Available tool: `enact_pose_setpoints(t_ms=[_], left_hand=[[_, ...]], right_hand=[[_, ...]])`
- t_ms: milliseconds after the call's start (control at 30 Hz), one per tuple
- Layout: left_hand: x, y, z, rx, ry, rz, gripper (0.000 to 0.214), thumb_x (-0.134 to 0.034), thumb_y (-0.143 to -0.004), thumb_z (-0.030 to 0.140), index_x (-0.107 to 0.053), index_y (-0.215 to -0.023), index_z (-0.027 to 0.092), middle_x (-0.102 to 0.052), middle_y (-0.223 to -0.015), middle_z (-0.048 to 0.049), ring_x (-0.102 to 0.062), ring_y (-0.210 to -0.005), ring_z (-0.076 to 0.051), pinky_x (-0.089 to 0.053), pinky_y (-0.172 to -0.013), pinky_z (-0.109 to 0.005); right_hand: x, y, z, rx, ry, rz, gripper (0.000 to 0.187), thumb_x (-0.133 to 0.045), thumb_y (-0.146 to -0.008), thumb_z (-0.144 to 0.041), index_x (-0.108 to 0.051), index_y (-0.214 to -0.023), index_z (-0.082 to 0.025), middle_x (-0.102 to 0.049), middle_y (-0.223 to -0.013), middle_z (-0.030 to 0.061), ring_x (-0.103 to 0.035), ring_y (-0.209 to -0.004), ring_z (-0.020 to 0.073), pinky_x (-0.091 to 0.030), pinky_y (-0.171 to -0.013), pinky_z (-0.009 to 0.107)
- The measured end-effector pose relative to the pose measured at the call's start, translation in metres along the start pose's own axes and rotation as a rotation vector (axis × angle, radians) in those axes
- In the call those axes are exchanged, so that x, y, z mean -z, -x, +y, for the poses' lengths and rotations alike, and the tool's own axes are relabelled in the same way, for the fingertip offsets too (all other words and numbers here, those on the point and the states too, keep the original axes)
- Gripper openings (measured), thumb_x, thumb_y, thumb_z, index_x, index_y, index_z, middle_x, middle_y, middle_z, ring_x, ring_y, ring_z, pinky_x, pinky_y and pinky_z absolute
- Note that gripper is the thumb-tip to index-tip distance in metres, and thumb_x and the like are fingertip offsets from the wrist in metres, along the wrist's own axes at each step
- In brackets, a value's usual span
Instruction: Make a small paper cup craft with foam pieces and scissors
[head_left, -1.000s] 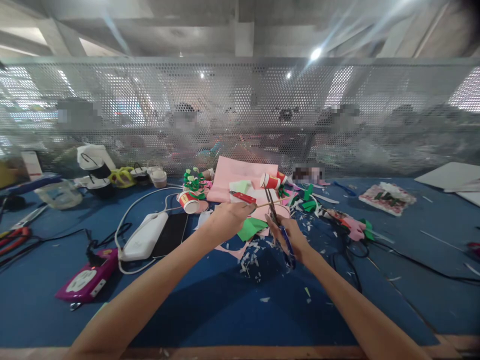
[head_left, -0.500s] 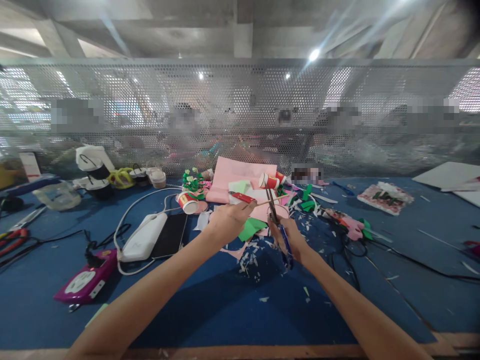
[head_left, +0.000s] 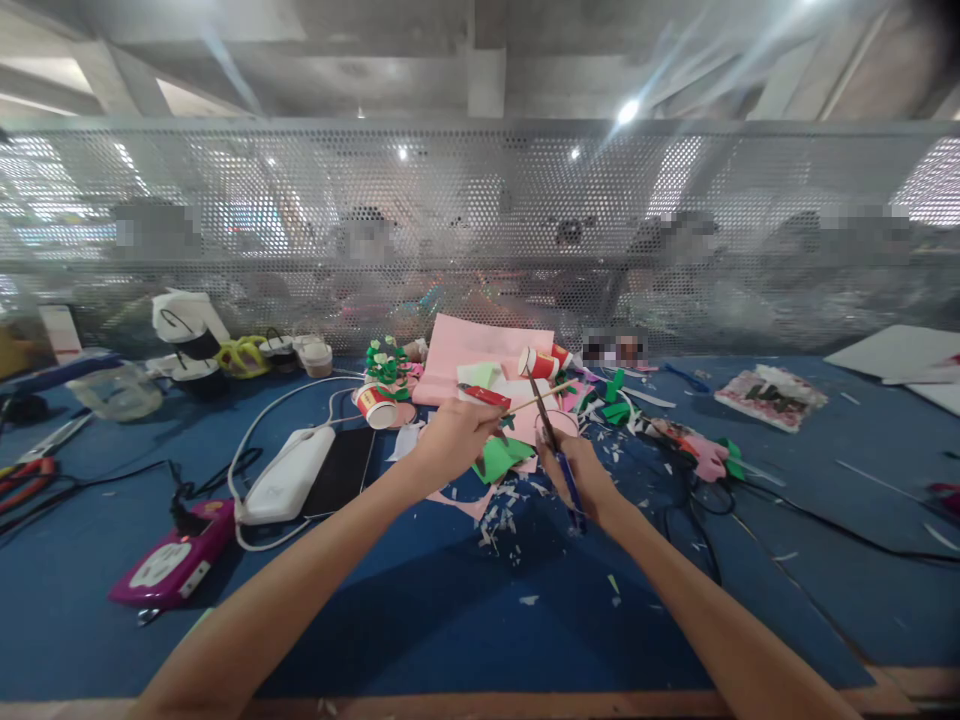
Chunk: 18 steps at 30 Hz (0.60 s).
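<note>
Left hand (head_left: 454, 437): fingers clamped on a thin stick (head_left: 553, 393), just in front of the pink sheet (head_left: 480, 350). Right hand (head_left: 581, 478): fingers closed through the scissors (head_left: 541, 410), blades crossing the stick.

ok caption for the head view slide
Scissors in the right hand cross a thin stick held in the left hand.

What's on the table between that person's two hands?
In the head view, a green paper piece lies between the left hand, holding a thin stick, and the right hand, holding scissors, with paper scraps beside it.
</note>
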<state>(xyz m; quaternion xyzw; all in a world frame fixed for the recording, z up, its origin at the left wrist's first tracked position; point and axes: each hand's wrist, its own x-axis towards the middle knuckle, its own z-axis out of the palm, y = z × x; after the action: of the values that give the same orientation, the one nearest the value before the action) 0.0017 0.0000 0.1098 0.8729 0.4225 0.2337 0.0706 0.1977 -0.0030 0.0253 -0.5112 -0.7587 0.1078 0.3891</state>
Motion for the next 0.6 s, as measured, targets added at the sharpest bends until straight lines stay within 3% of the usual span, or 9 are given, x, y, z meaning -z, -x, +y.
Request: enact_pose_setpoints(t_ms=[67, 233, 467, 600], left_hand=[[-0.001, 0.000, 0.001, -0.044, -0.119, 0.074, 0.028, -0.043, -0.086, 0.009, -0.068, -0.098, 0.015, -0.071, -0.077, -0.0045, -0.064, -0.066, -0.014, -0.045, -0.056, -0.021], [-0.007, 0.000, -0.006, -0.091, -0.366, 0.075, 0.037, -0.043, -0.083, 0.007, -0.063, -0.113, 0.017, -0.072, -0.084, -0.0083, -0.065, -0.070, -0.018, -0.046, -0.058, -0.025], [-0.012, 0.003, -0.009, -0.092, -0.426, 0.133, 0.044, -0.038, -0.082, 0.005, -0.060, -0.118, 0.016, -0.071, -0.081, -0.0084, -0.064, -0.067, -0.016, -0.047, -0.056, -0.023], [-0.006, 0.001, -0.007, -0.150, -0.457, 0.079, 0.042, -0.040, -0.081, 0.004, -0.059, -0.116, 0.015, -0.070, -0.083, -0.0078, -0.065, -0.071, -0.016, -0.049, -0.060, -0.024]], right_hand=[[-0.003, 0.000, 0.002, -0.006, 0.000, 0.023, 0.031, -0.037, -0.090, -0.040, -0.053, -0.074, -0.019, -0.062, -0.061, 0.0059, -0.061, -0.058, 0.0213, -0.044, -0.056, 0.030], [-0.002, 0.002, -0.002, -0.025, -0.033, -0.030, 0.034, -0.039, -0.091, -0.042, -0.061, -0.079, -0.018, -0.058, -0.049, 0.0039, -0.060, -0.050, 0.0211, -0.045, -0.050, 0.029], [0.004, 0.001, -0.011, -0.064, -0.015, -0.024, 0.045, -0.034, -0.091, -0.052, -0.060, -0.076, -0.018, -0.054, -0.044, 0.0033, -0.060, -0.045, 0.0221, -0.046, -0.050, 0.030], [0.002, 0.001, -0.008, -0.068, -0.004, -0.023, 0.041, -0.037, -0.090, -0.053, -0.055, -0.074, -0.020, -0.055, -0.045, 0.0021, -0.058, -0.044, 0.0202, -0.046, -0.050, 0.030]])
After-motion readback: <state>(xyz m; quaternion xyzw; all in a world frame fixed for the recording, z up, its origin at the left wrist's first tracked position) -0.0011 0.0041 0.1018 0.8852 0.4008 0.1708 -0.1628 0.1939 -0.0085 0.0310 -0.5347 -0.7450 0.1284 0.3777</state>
